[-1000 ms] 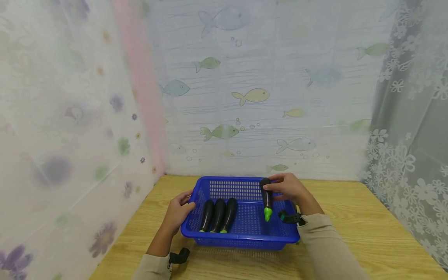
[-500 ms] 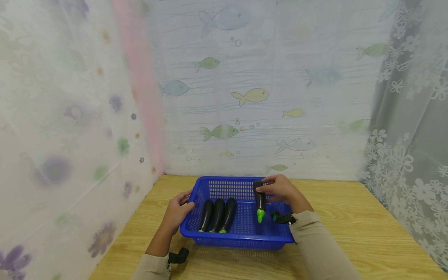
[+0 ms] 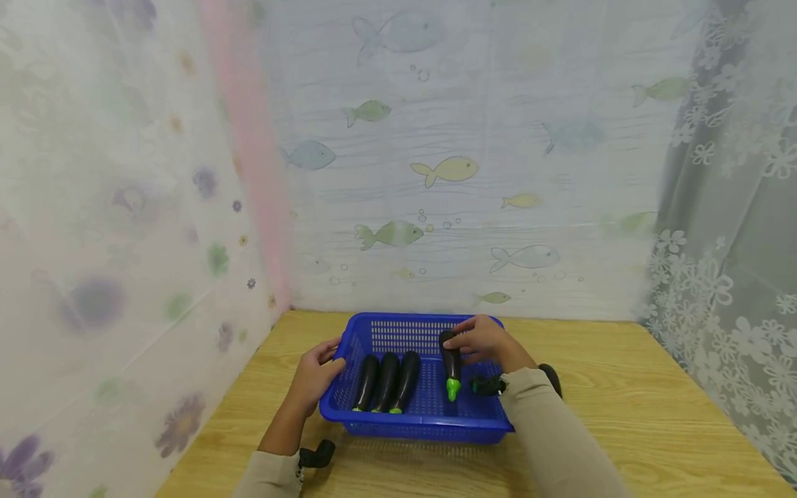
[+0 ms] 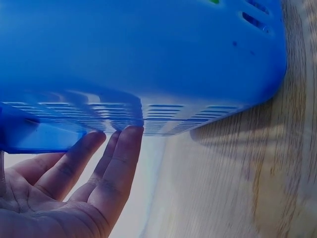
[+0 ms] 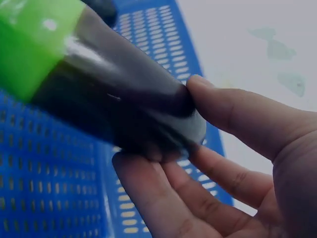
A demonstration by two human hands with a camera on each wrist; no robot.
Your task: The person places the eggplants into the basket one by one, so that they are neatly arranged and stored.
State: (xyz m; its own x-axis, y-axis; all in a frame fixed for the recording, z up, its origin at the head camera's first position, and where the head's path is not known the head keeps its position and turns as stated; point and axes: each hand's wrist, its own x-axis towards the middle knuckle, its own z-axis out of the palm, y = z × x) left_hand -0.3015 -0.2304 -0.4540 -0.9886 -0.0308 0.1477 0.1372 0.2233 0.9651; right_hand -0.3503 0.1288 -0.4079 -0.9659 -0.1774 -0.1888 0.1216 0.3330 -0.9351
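wooden table [image 3: 623, 415], fish-print curtain behind. left hand [image 3: 314, 377], fingers straight, rests against blue basket [image 3: 429, 422] side. three eggplants [image 3: 386, 382] lie inside at left. right hand [image 3: 482, 340] pinches fourth eggplant [image 3: 451, 363] over basket floor.

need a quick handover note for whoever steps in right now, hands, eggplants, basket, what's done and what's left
Left hand: fingers straight against the left outside wall of the blue basket, steadying it on the wooden table.
Right hand: pinches the dark end of the fourth eggplant, held above the basket floor, green stem pointing toward the person.
Done: three eggplants lie side by side in the left half of the basket, stems toward the person.
Left: likely set the held eggplant down beside the row and let go. No other eggplants in view.
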